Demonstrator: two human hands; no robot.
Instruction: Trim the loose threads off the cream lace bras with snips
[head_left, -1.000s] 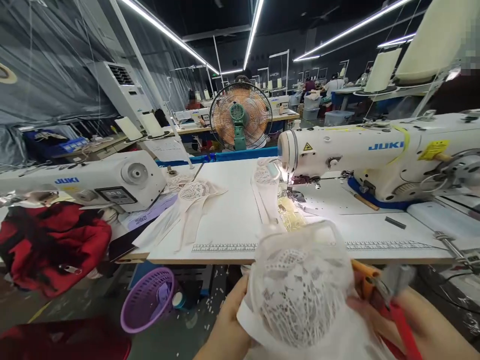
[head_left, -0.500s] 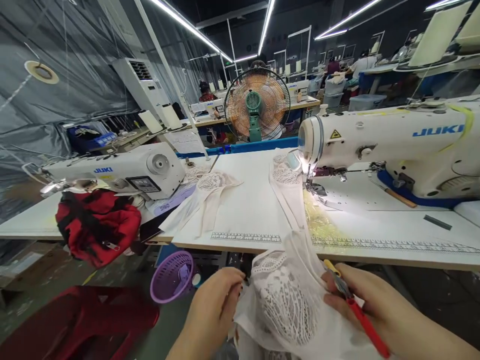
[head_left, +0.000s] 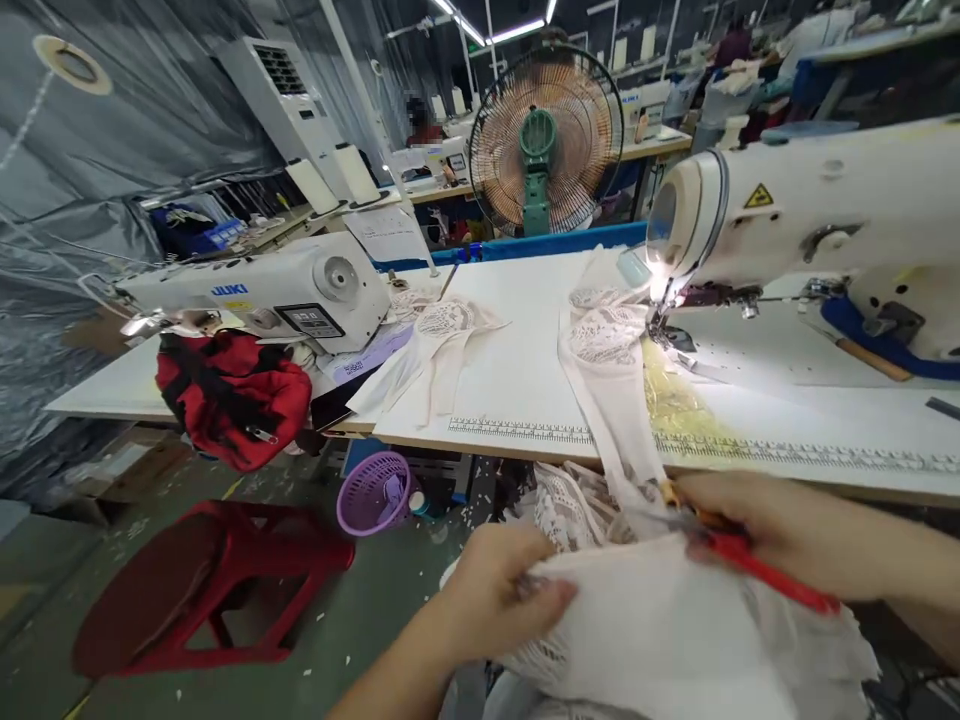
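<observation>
My left hand (head_left: pixel 502 585) pinches the edge of a white lace bra piece (head_left: pixel 660 630) spread over my lap, its plain side facing up. Red-handled scissors (head_left: pixel 780 578) are in my right hand (head_left: pixel 739 510), closed around them; motion blurs the blades beside the fabric. More white lace bra pieces (head_left: pixel 607 345) run as a chain from the tabletop over its front edge, just left of the needle area of the sewing machine (head_left: pixel 787 200). The lower end of this chain reaches the cloth near my right hand.
Another JUKI sewing machine (head_left: pixel 277 290) stands at the left, with a red and black bag (head_left: pixel 232 400) by it. White lace pieces (head_left: pixel 450 340) lie mid-table. Below are a purple basket (head_left: pixel 375 490) and a red stool (head_left: pixel 217 580). A large fan (head_left: pixel 536 150) stands behind the table.
The bra piece on my lap has been turned from its lace side to its plain side. My left hand has moved right, and both hands are higher in view. The camera has tilted downward.
</observation>
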